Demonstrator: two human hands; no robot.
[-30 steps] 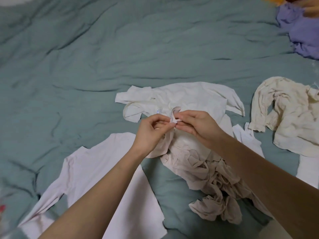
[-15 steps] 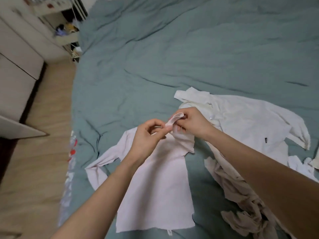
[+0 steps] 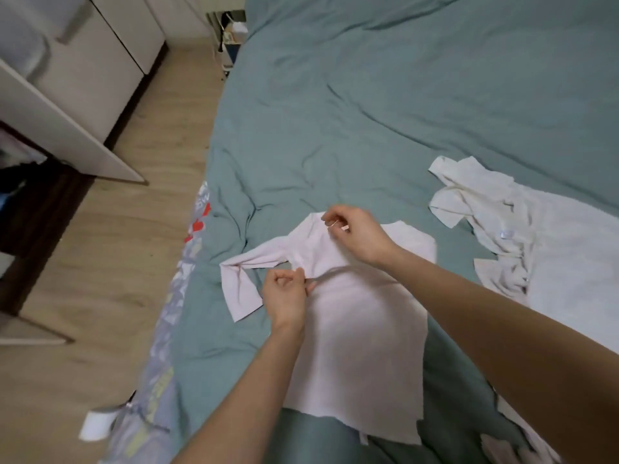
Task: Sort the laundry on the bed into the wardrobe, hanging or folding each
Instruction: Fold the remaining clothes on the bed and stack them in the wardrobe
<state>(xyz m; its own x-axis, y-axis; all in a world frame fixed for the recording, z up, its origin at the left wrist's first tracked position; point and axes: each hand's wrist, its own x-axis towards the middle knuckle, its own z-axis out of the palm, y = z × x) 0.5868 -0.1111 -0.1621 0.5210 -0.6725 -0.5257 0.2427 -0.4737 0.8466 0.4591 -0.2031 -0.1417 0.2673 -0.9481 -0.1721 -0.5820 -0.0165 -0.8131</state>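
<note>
Now both hands (image 3: pixel 360 237) (image 3: pixel 288 296) pinching pale pink top (image 3: pixel 358 326) on bed (image 3: pixel 385 95).

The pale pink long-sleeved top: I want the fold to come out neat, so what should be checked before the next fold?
1. Pale pink long-sleeved top lies flat on the green bedcover: ok, body spread out.
2. Left hand pinches the fabric near the shoulder: ok.
3. Right hand holds the collar: ok.
4. Left-side sleeve straightened: not ok, it is bent and creased.
5. Other sleeve laid out: cannot tell, hidden by the arm.
6. Cream crumpled garment apart from the top: ok.
</note>
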